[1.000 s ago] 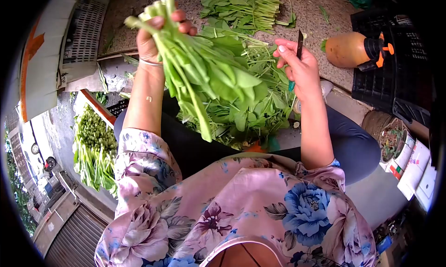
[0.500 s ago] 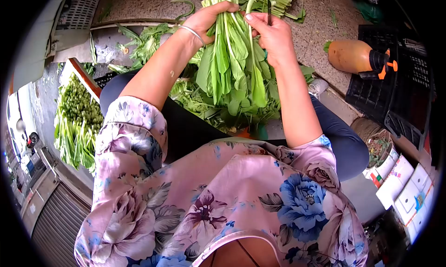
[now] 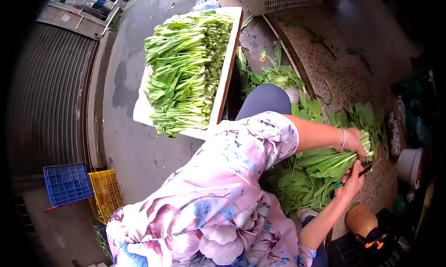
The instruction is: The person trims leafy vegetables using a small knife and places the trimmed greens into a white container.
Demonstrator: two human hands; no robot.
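Note:
My left hand point(image 3: 354, 141), with a bracelet at the wrist, is closed around a bunch of leafy greens point(image 3: 327, 164) just below the pale cut stem ends. The leaves hang down towards my lap. Close beside the stems, my right hand point(image 3: 351, 181) is closed on a small knife point(image 3: 366, 170). Its dark blade sticks out past the fingers, and a bit of green shows at the palm. Whether the blade touches the stems I cannot tell. More loose greens point(image 3: 297, 188) lie beneath the bunch, and others point(image 3: 364, 116) rest on the speckled stone floor behind it.
To my left, a white tray point(image 3: 144, 104) bears neatly stacked greens point(image 3: 186, 72). An orange spray bottle point(image 3: 361, 220) lies near a black crate point(image 3: 346, 248). A white bucket point(image 3: 409, 167) stands at the right. Blue point(image 3: 68, 183) and yellow point(image 3: 106, 192) crates sit by the shutter.
My view has swung left, bringing the tray of greens fully into sight. The bunch remains in my left hand, and the knife in my right hand now points outward beside the stems.

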